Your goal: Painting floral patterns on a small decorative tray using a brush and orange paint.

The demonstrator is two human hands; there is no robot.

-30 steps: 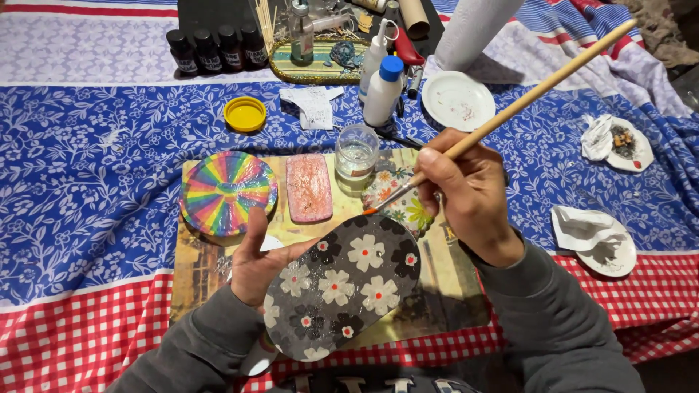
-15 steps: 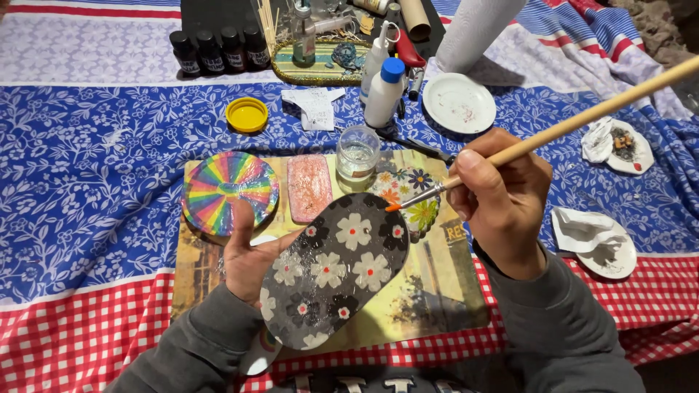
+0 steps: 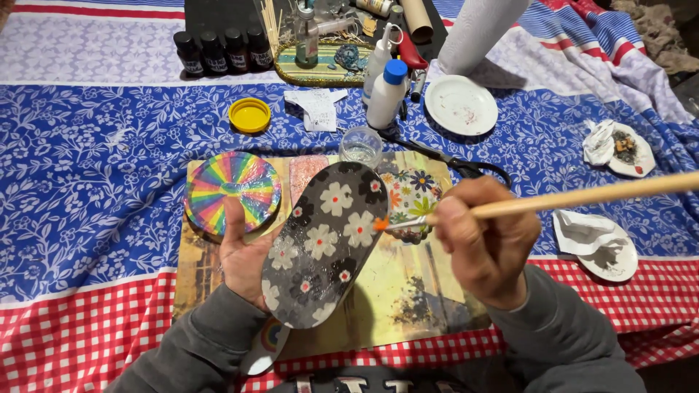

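The left hand (image 3: 244,255) lay palm up beneath a dark oval plaque (image 3: 325,242) painted with white flowers, its thumb standing toward twelve o'clock beside the plaque's edge; the other fingers were hidden underneath, so how tightly they curled could not be told, though they seemed to cradle it. The plaque slanted from seven o'clock up to one o'clock over a printed paper mat (image 3: 408,298). The right hand (image 3: 486,244) was closed round a long wooden paintbrush (image 3: 582,198), whose orange-tipped bristles touched the plaque's edge at three o'clock. A rainbow disc (image 3: 233,191) sat at ten o'clock of the plaque, just beside the left thumb. A small clear cup (image 3: 361,145) stood at twelve o'clock, and a yellow lid (image 3: 250,115) lay farther off at eleven o'clock.
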